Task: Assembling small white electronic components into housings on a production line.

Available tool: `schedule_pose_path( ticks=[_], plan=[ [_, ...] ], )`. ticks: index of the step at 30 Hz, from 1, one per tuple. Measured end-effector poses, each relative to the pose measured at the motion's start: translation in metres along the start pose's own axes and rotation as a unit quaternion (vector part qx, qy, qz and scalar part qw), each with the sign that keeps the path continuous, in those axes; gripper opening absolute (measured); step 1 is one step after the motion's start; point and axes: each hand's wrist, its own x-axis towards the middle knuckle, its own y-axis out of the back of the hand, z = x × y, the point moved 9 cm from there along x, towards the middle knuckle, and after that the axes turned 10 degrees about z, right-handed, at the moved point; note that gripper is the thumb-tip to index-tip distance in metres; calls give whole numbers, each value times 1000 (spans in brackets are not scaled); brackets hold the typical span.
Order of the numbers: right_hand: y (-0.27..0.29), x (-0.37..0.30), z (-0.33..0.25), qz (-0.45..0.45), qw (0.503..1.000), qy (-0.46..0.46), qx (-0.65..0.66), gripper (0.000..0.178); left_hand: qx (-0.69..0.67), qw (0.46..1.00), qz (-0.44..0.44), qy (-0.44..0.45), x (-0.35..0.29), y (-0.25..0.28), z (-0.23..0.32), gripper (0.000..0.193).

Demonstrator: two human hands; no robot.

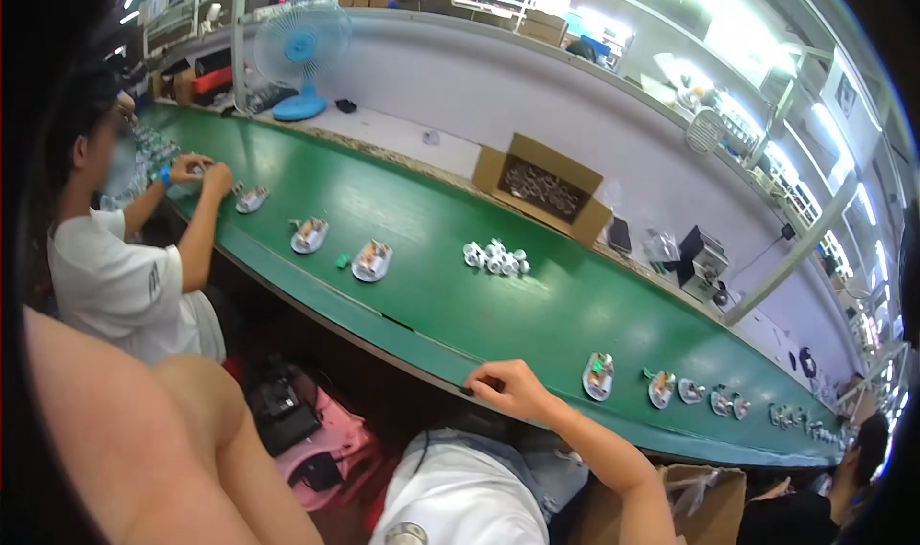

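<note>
My right hand [510, 389] rests at the near edge of the green work surface [431, 305], its fingers curled in. A small dark spot shows at its fingertips; what it is, I cannot make out. Of my left arm [201, 420], only the bent arm shows at the lower left; that hand is out of view. Right of my right hand lies a white oval housing [599, 377] with orange-brown and green parts inside. Similar open housings lie to the left, one of them [371, 260] beside a small green piece [342, 260]. A cluster of small white round parts [495, 257] sits mid-surface.
Behind the surface stands an open cardboard box [541, 190] of small ring-like parts. A blue fan [300, 56] stands far left. A co-worker [134, 257] in a white shirt handles a part at left. More housings [724, 401] line the right side. A pink stool [326, 449] is below.
</note>
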Motion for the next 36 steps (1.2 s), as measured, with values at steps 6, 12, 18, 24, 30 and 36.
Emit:
schedule_pose_path(
  ticks=[6, 12, 18, 24, 30, 36],
  plan=[
    [-5, -12, -3, -41, 998, -56, -5, 12, 1, 999, -33, -20, 16, 7, 15, 46],
    [-2, 41, -32, -50, 992, 65, -99, 13, 3, 995, -70, -74, 34, -14, 14, 46],
    [54, 98, 10, 46, 965, 47, -253, 13, 296, 837, -332, 319, -200, -63, -189, 27],
    [105, 108, 58, 124, 929, -40, -346, 17, 267, 738, -552, 282, -337, -150, -269, 41],
    [107, 109, 74, 129, 952, -105, -256, 23, 231, 783, -495, 298, -375, -168, -262, 55],
    [81, 109, 95, 156, 964, -212, -45, 21, 232, 801, -457, 308, -373, -172, -273, 54]
  ],
)
